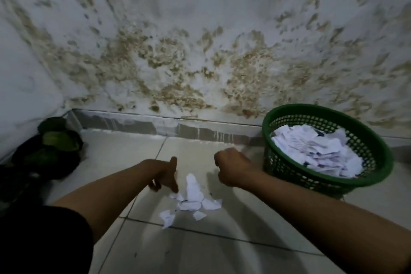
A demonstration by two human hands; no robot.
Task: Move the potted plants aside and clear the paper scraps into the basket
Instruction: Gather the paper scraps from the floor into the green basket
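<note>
A small pile of white paper scraps (191, 199) lies on the pale floor tiles between my hands. My left hand (165, 176) hangs just left of the pile, thumb raised, its fingertips pointing down and touching the nearest scrap. My right hand (232, 168) hovers above and right of the pile, seen from the back with its fingers curled under; no paper shows in it. The green plastic basket (270, 158) stands to the right against the wall, tilted toward me and holding many torn papers (318, 151). Dark potted plants (55, 147) with green leaves sit in the left corner.
A stained, peeling wall (200, 62) with a grey skirting tile (169, 125) runs close behind the hands. My dark-clothed knee (42, 240) fills the lower left. Bare floor tiles (200, 251) stretch toward me.
</note>
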